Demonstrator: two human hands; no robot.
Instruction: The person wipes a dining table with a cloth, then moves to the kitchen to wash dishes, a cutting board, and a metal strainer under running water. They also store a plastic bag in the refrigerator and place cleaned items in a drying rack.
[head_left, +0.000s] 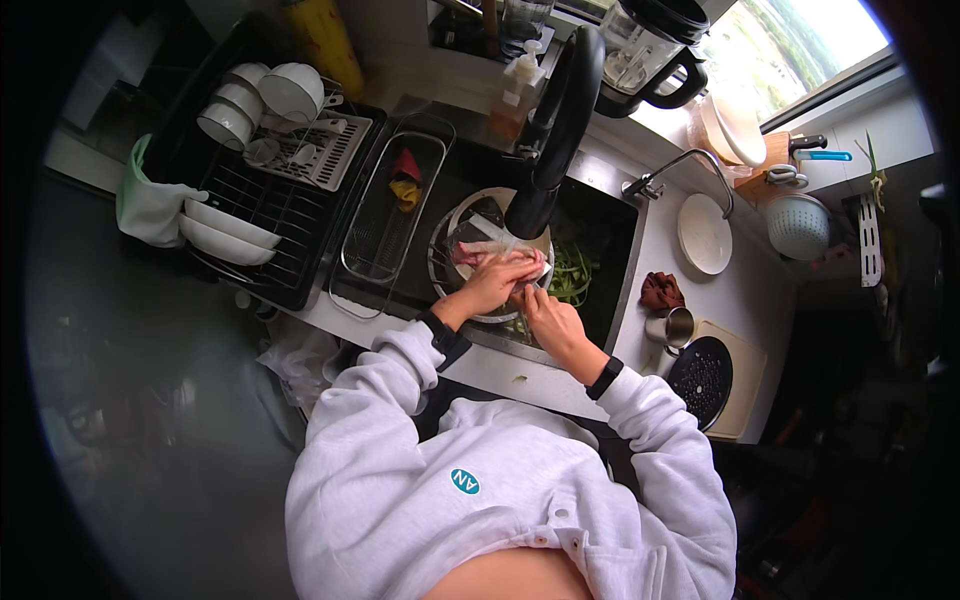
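Note:
My left hand (493, 283) is closed on a clear plastic bag (491, 234) with what looks like raw pink meat (474, 253) in it. Close by on the right, my right hand (553, 321) pinches the near edge of the bag with thumb and fingers. Both hands are above a round bowl (441, 262) in the sink, which has a pale, smaller round vessel (484, 199) in it. Green vegetable strips (574, 274) lie in the sink to the bowl's right. A black faucet (559, 142) hangs directly over the bag and hides part of it.
A wire basket (366, 266) with a red and yellow cloth (406, 180) sits over the sink's left part. Further left stands a dish rack (255, 199) with white bowls (292, 91). On the right counter are a plate (705, 234), a steel cup (671, 327) and a black perforated disc (701, 379).

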